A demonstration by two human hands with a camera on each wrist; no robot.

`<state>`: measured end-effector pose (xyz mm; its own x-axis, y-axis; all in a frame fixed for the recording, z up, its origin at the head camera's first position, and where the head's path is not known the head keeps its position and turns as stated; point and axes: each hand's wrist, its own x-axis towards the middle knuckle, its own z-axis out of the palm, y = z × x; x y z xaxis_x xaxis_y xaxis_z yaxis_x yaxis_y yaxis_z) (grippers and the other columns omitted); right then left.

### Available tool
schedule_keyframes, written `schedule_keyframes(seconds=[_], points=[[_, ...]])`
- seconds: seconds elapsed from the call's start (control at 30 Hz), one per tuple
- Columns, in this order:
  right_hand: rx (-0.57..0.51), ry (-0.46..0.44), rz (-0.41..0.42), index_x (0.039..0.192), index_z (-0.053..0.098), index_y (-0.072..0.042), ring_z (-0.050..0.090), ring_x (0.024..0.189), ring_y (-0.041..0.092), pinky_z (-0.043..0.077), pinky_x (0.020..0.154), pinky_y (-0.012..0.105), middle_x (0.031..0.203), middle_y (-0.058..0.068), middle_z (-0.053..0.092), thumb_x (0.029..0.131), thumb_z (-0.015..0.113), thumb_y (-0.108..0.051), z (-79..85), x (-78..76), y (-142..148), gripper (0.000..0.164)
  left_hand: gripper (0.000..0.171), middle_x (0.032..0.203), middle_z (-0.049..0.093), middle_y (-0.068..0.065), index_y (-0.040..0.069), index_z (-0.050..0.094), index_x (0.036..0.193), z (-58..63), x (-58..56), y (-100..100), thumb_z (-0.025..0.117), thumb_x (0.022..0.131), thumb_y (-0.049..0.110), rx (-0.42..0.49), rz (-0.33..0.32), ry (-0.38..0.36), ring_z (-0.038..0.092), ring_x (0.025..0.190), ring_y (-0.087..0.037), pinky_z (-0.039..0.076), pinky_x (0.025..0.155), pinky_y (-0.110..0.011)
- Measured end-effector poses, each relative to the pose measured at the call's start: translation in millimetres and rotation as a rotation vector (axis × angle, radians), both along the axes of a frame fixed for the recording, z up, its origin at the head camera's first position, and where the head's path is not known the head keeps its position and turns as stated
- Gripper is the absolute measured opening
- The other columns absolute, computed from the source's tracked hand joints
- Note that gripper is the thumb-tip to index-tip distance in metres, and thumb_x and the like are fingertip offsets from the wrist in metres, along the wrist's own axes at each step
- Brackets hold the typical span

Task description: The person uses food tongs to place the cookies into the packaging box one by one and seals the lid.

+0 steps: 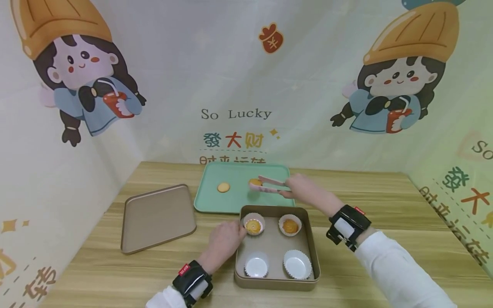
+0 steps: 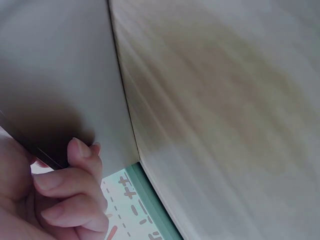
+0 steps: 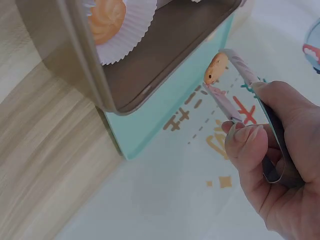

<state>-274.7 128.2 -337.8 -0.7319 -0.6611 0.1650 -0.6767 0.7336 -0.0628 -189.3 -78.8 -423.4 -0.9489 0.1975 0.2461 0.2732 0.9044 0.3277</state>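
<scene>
In the head view my right hand [image 1: 304, 189] holds pink tongs [image 1: 265, 189], whose tips pinch a golden cookie [image 1: 255, 182] over the green tray [image 1: 235, 200]. The right wrist view shows that cookie [image 3: 216, 69] edge-on between the tong tips. My left hand [image 1: 224, 240] grips the left wall of a deep brown baking pan [image 1: 275, 284], fingers curled against its side in the left wrist view. Two white paper cups at the pan's back each hold a cookie, one at left [image 1: 253, 226] and one at right [image 1: 290, 225]. Two bare paper cups [image 1: 297, 264] sit at the front.
Another pale round cookie [image 1: 223, 187] lies on the green tray's left half. A shallow brown tray [image 1: 159, 218] rests at the left of the wooden table [image 1: 366, 205]. Behind the table hangs a printed cloth backdrop [image 1: 185, 64].
</scene>
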Motion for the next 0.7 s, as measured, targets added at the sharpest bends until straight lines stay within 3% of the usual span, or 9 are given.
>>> schedule_keyframes(seconds=[0.3,0.5,0.7], points=[[-0.005,0.163,0.078,0.062,0.048,-0.009,0.028,0.036,0.002,0.023,0.032,0.015,0.045,-0.007,0.031,0.066,0.048,-0.028,10.8,41.9,27,0.019,0.027,0.041,0.032,0.002,0.015,0.035,0.049,1.1,0.6,0,0.038,0.071,0.029,-0.015,0.011,-0.012,0.032,0.036,-0.010,0.023,0.029,-0.023],[0.000,0.225,0.136,0.070,0.051,-0.008,0.031,0.037,0.000,0.026,0.032,0.013,0.052,-0.008,0.035,0.067,0.048,-0.030,12.5,81.3,40,0.023,0.028,0.040,0.032,0.002,0.015,0.034,0.047,2.1,0.7,1,0.038,0.071,0.029,-0.027,0.009,-0.006,0.033,0.037,-0.011,0.023,0.029,-0.023],[-0.049,0.255,0.239,0.071,0.050,-0.007,0.027,0.036,-0.002,0.023,0.031,0.011,0.053,-0.010,0.029,0.066,0.048,-0.031,12.8,113.4,48,0.025,0.029,0.039,0.033,0.002,0.014,0.035,0.045,3.6,-2.0,0,0.039,0.071,0.028,-0.022,0.014,-0.040,0.032,0.036,-0.010,0.024,0.029,-0.023]])
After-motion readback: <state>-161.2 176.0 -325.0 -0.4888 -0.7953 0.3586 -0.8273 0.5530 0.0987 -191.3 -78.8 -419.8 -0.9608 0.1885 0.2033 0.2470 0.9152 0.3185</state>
